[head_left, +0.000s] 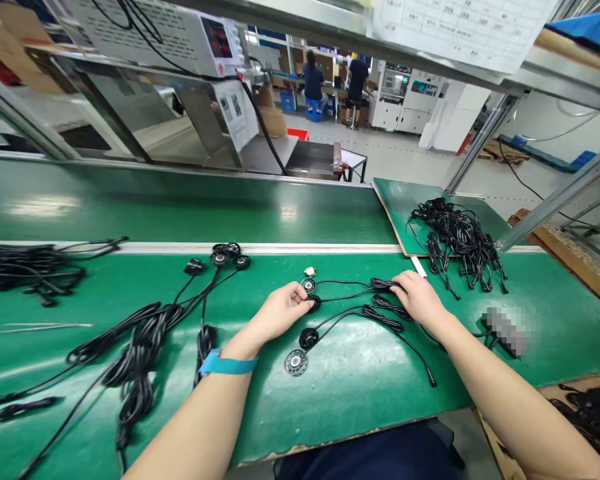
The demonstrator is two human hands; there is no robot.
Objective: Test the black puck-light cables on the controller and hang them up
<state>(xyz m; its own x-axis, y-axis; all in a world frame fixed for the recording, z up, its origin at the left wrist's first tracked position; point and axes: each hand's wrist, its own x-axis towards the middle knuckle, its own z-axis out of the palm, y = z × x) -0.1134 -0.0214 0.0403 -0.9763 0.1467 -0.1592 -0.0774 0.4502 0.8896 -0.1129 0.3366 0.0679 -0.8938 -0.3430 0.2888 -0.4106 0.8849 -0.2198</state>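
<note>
Head view shows the left hand (280, 312) pinching a round black puck (314, 303) on the green bench (350, 400) while the right hand (420, 298) clasps its coiled cable (383, 285); leaving that cable slack seems wise.

Left grip (280, 311): pinched a black disc (314, 304) on the green tabletop (330, 400).
Right grip (420, 298): rested palm-down on a coiled cable (383, 285).
Nearer edge: silver disc (296, 362), lying loose.
Far right: cable pile (455, 241).

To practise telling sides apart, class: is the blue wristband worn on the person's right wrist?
No, the blue wristband circles the wrist behind the left hand.
</note>
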